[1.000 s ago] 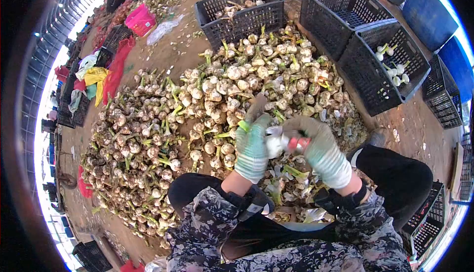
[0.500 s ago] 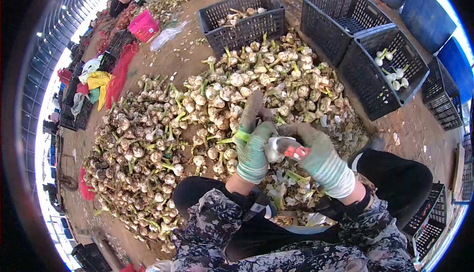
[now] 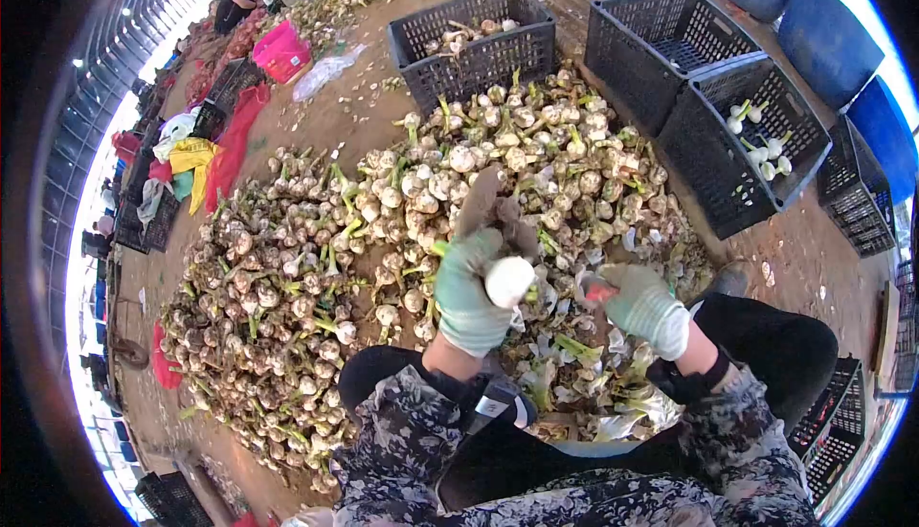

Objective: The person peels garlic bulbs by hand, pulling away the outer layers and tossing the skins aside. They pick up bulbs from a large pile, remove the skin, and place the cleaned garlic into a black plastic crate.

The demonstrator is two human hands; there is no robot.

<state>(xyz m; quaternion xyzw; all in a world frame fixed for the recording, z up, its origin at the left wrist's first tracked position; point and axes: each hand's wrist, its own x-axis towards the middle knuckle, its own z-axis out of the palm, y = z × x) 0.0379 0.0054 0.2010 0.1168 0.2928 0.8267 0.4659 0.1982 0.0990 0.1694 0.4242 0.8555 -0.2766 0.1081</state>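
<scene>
My left hand (image 3: 476, 278), in a green and white glove with dirty fingertips, holds a white garlic bulb (image 3: 509, 281) above the heap. Part of a green stem sticks out on the far side of that hand. To the right, my right hand (image 3: 643, 307), gloved too, is closed around a small tool with a red part (image 3: 600, 292); its tip is blurred. The two hands are apart. Under and beyond them spreads a large heap of unpeeled garlic (image 3: 421, 192), with loose peels (image 3: 574, 350) between my knees.
A black crate (image 3: 474, 63) with some garlic stands beyond the heap. At the right are an unfilled-looking crate (image 3: 622, 48) and one holding white bulbs (image 3: 704, 158). A pink bucket (image 3: 281, 52) is at the upper left, near a person (image 3: 230, 8).
My right hand has moved away to the right, off the bulb. The bulb in my left hand now shows a white, smooth surface.
</scene>
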